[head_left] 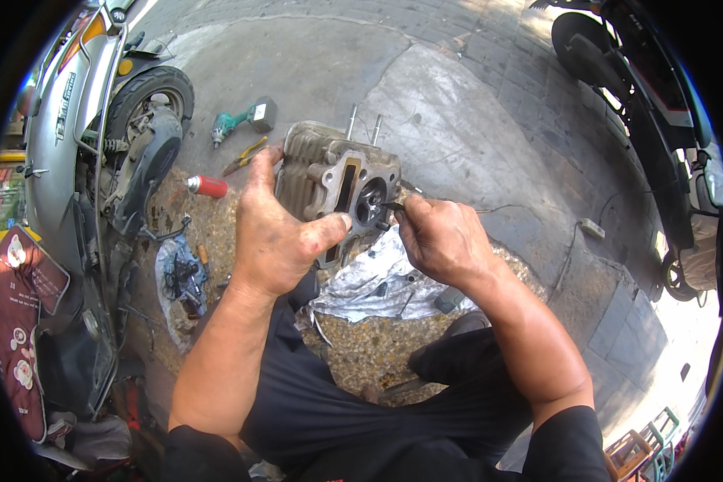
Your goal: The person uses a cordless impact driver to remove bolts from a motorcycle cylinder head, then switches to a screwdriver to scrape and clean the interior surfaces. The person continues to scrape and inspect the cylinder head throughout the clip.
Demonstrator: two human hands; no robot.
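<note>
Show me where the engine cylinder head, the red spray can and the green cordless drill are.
engine cylinder head (pixel 317 165): head view, on its finned left side.
red spray can (pixel 210 187): head view, on the middle of its red body.
green cordless drill (pixel 231 124): head view, on its green housing.

A green cordless drill (pixel 241 119), yellow-handled pliers (pixel 245 155) and a red spray can (pixel 207 186) lie near a scooter (pixel 80 120).

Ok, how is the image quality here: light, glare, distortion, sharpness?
Head view: hard sunlight, the pavement top centre nearly washed out; glare on the foil sheet; strong fisheye bend with a black rim; the left hand, right hand and cylinder head are sharp, the edges soft.
</note>
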